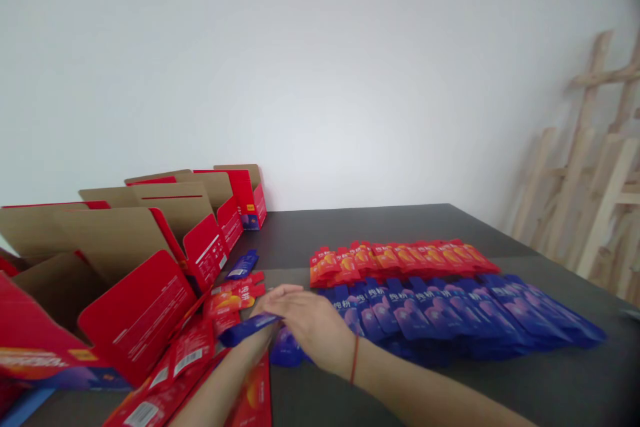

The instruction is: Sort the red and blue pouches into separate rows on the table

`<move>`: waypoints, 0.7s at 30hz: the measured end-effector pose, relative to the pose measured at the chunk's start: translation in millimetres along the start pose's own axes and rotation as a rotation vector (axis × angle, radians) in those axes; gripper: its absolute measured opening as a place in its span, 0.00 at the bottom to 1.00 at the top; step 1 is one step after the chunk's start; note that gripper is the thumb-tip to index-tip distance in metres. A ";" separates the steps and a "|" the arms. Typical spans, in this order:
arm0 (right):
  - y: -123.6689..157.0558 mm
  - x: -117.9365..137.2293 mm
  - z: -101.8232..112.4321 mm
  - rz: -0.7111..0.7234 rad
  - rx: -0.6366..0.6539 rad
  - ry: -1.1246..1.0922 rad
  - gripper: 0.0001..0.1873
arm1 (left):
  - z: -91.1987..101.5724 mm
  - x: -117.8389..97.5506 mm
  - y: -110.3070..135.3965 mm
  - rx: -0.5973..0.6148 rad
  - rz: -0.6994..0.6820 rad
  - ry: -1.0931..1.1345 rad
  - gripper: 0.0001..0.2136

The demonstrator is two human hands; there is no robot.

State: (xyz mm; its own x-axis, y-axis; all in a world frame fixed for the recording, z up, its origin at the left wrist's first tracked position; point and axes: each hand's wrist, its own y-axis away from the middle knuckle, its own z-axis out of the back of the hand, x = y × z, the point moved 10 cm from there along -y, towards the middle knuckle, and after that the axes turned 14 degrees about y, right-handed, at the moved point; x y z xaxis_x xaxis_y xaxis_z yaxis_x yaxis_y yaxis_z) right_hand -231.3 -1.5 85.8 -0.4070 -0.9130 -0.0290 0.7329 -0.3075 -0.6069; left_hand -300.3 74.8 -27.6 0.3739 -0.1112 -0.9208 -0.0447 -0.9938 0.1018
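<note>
My hands cross near the middle of the table. My right hand point(320, 327), with a thin cord round its wrist, reaches left over my left wrist. A blue pouch point(250, 329) projects leftward from under its fingers, which are bent round the pouch's end. Behind it, my left hand point(280, 291) is largely covered, and I cannot make out what its fingers do. Another blue pouch point(287, 349) lies below my right hand. To the left are loose red pouches point(227, 300) and a small blue pouch point(243, 264) on the dark table point(305, 227).
Open red cardboard boxes point(137, 320) with brown insides line the left side. Overlapping red pouches point(400, 257) form a row at the right, with a row of blue pouches point(440, 310) in front. Wooden frames point(590, 173) lean against the white wall.
</note>
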 end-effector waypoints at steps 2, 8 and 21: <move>23.4 -21.3 10.1 -0.014 -0.050 -0.019 0.16 | -19.4 5.4 12.3 0.099 0.150 0.097 0.17; 67.2 -30.1 21.3 -0.027 0.007 0.148 0.16 | -58.4 8.8 38.9 0.124 0.244 0.264 0.17; 85.9 26.6 24.7 0.160 -0.062 0.318 0.17 | -67.8 5.0 36.3 0.111 0.099 0.270 0.17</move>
State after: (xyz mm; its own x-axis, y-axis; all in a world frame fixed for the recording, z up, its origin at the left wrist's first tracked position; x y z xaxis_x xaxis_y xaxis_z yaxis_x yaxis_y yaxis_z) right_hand -165.8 -58.9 52.5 -0.4461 -0.8159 -0.3678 0.7709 -0.1415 -0.6211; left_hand -237.3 37.9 -3.0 0.5943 -0.2190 -0.7738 -0.1888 -0.9733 0.1305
